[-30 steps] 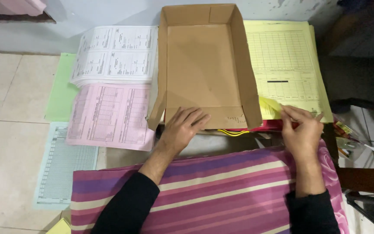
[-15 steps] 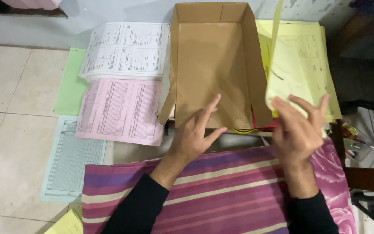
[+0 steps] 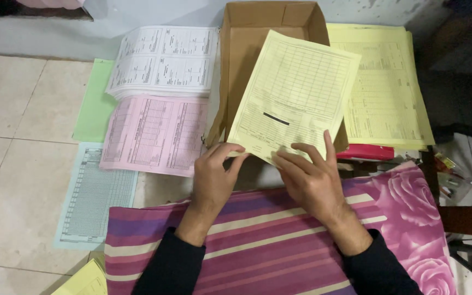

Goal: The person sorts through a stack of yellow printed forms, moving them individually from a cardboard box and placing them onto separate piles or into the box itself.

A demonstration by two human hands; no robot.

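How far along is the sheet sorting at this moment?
Done: one yellow sheet is off the yellow stack. In hand: the left hand and right hand grip its near edge, holding it tilted over the cardboard box. Left: it is not yet laid flat inside; the white stack and pink sheets lie alongside.

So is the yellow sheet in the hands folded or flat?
Flat. The yellow sheet is spread unfolded over the cardboard box, with the left hand and right hand pinching its near edge.
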